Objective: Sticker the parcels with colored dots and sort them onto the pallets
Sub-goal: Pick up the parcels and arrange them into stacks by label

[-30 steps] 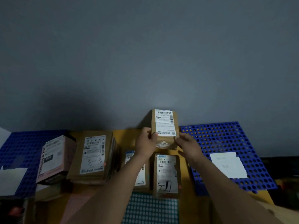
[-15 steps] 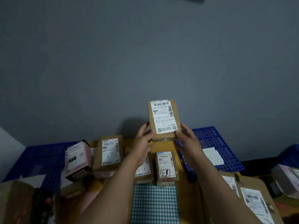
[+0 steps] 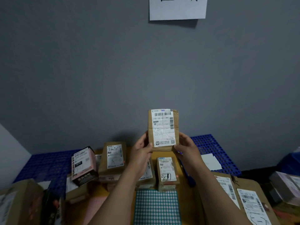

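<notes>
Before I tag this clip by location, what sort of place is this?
Probably a parcel-sorting station: labelled cardboard parcels piled together, blue perforated pallets behind them, and a sheet of dot stickers in front.

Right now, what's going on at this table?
A person holds a small brown cardboard parcel with a white shipping label upright, the left hand and right hand gripping its lower edges, label toward the camera. Below lies a teal sheet of dot stickers. Other labelled brown parcels sit on the yellow table, and blue perforated plastic pallets flank it.
</notes>
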